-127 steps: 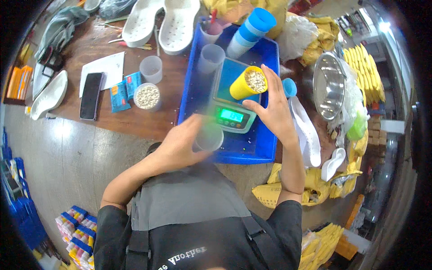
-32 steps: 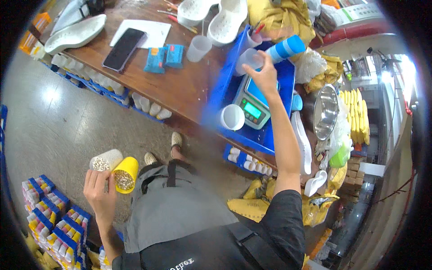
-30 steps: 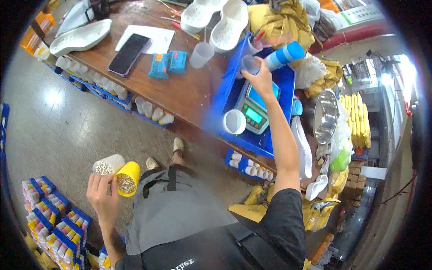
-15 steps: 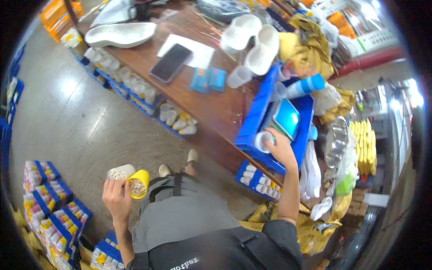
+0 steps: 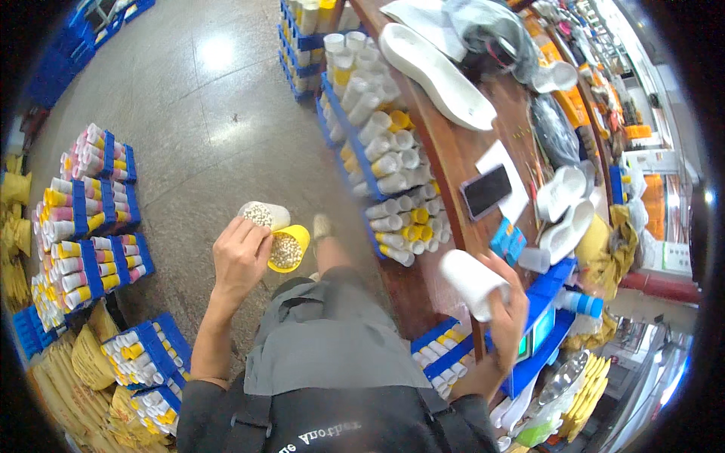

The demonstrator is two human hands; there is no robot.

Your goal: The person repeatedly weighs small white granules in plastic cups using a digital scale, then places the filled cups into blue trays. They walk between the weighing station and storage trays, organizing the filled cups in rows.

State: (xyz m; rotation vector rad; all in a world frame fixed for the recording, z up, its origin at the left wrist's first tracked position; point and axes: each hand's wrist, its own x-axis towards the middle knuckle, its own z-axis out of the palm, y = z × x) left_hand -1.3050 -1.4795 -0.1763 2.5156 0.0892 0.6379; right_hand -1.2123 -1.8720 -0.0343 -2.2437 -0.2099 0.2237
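My left hand (image 5: 240, 257) pinches two cups side by side over the floor. One is a whitish cup (image 5: 279, 215) and the other a yellow cup (image 5: 302, 235); both hold small pale pellets. Beside the table edge, my right hand (image 5: 510, 306) grips a white cup (image 5: 467, 278), tilted with its mouth toward the palm. Whether anything is inside that cup is hidden. Close to this hand stands the blue bin (image 5: 550, 283), with a scale-like device with a bright screen (image 5: 540, 332) in it.
On the wooden table (image 5: 442, 124) lie a white shoe sole (image 5: 434, 75), a phone (image 5: 486, 191), blue packets (image 5: 507, 241) and a translucent cup (image 5: 535, 260). Blue crates (image 5: 370, 170) of cups stand under its edge. More stacked crates (image 5: 83, 268) and yellow sacks (image 5: 72, 385) are at left.
My right hand has lifted the white cup out of the blue bin. The view has turned leftward, so the table now sits at the right. My left hand still holds its two cups.
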